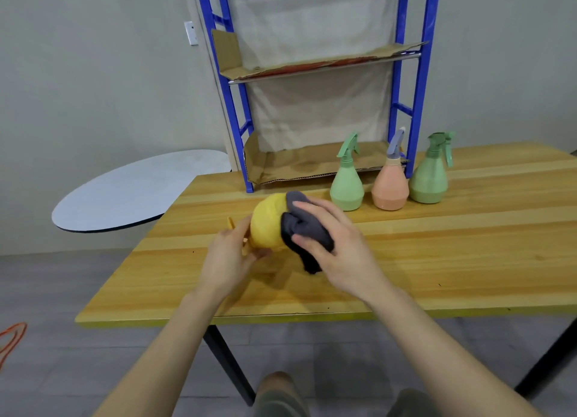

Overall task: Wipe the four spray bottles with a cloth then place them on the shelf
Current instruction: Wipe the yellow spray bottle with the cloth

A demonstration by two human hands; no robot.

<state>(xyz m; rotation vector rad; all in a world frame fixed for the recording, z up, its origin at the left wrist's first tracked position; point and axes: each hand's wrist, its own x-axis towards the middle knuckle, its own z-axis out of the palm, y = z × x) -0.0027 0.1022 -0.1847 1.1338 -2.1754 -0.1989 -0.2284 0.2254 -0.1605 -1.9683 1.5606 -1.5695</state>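
Left grip (229, 257) holds the yellow bottle (267, 226); right grip (340, 248) clutches the grey cloth (304, 229) against it.

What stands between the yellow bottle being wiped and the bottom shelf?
Nothing visible does on the left: the yellow bottle faces the bottom shelf across bare table. A pale green bottle and an orange bottle stand before its right end.

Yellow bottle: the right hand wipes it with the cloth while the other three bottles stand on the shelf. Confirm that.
No. In the head view the other three bottles stand on the table in front of the shelf, not on it. The right hand does wipe the yellow bottle with the cloth.
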